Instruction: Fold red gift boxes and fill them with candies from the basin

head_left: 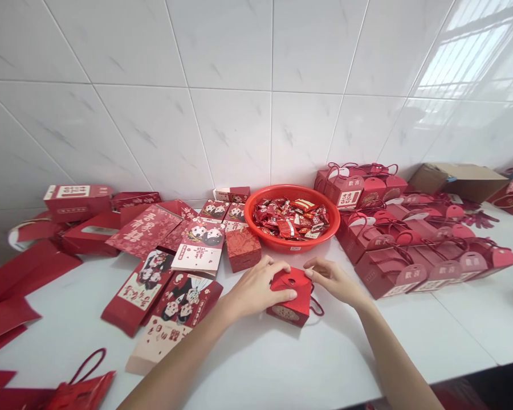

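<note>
A small red candy box [287,310] with a cord handle sits on the white table in front of me. My left hand [263,287] is wrapped over its left side, with the thumb across the top and the fingers at the back edge. At the box's upper right corner, my right hand [333,279] has thumb and forefinger on the top flap; its other fingers are curled. A dark red cord [317,309] loops out on the right side. Just behind stands a red plastic basket [293,246] full of wrapped candies [288,225]. A patterned red box [243,249] is beside it.
Rows of red handled boxes [389,273] stand at the right, with an open cardboard box [457,176] behind them. Flat printed cartons [183,310] and red boxes [79,202] spread over the left. A tiled wall [231,131] bounds the table [248,364] at the back.
</note>
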The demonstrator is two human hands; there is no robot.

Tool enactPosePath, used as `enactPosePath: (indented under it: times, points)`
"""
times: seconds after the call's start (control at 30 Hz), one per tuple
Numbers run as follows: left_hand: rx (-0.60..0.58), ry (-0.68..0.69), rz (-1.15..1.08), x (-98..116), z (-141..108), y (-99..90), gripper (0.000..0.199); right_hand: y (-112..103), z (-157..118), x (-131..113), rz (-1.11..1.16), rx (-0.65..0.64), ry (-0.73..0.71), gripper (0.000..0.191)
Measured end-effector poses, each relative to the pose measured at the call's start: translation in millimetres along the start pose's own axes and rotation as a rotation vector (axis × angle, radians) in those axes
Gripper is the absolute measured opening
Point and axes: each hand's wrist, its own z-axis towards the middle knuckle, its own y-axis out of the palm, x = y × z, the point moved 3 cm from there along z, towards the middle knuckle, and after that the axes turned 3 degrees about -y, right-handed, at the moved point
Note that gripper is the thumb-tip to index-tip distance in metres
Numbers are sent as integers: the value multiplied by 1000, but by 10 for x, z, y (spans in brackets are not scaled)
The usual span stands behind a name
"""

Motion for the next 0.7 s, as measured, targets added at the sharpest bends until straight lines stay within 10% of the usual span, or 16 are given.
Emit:
enactPosePath:
  times: [0.7]
  points:
    - [11,-37,48,68,-78,-24,47,94,-138,11,345,-304,179,75]
